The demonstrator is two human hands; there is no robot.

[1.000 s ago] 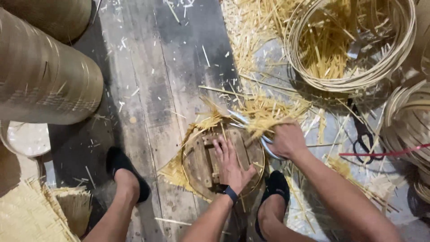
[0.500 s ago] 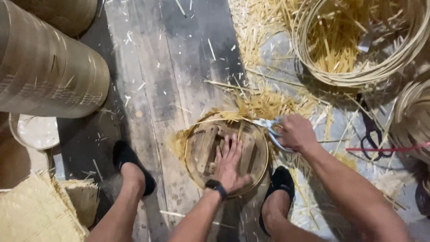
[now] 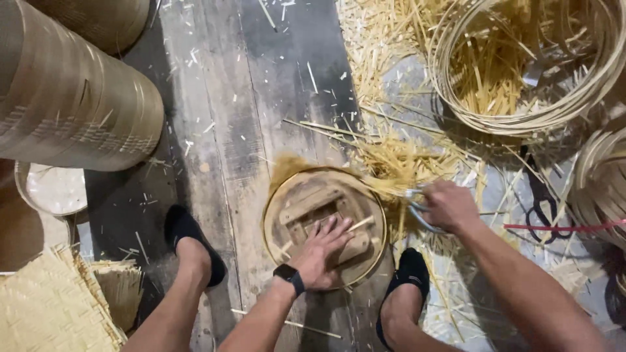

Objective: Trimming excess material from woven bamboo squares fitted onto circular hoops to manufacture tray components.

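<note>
A round wooden form (image 3: 306, 202) with a thin bamboo rim lies flat on the dark plank floor between my feet. My left hand (image 3: 324, 254), with a dark watch on its wrist, presses palm down on the form's near right part, fingers spread. My right hand (image 3: 448, 206) grips metal shears (image 3: 415, 207) at the form's right edge, blades among the straw-coloured strip ends (image 3: 391, 171) that stick out from under the form. The blades' tips are hidden in the strips.
A stack of bamboo hoops (image 3: 521, 72) filled with cuttings stands at the upper right. Big rolled woven cylinders (image 3: 72, 104) lie at the left, a woven mat (image 3: 52, 306) at the lower left. Black scissors (image 3: 541, 199) and a red cord (image 3: 564, 227) lie right of my hand.
The form has been turned under my left hand, and the fringe of strips on its left side is gone. My right hand with the shears has shifted slightly along the right edge.
</note>
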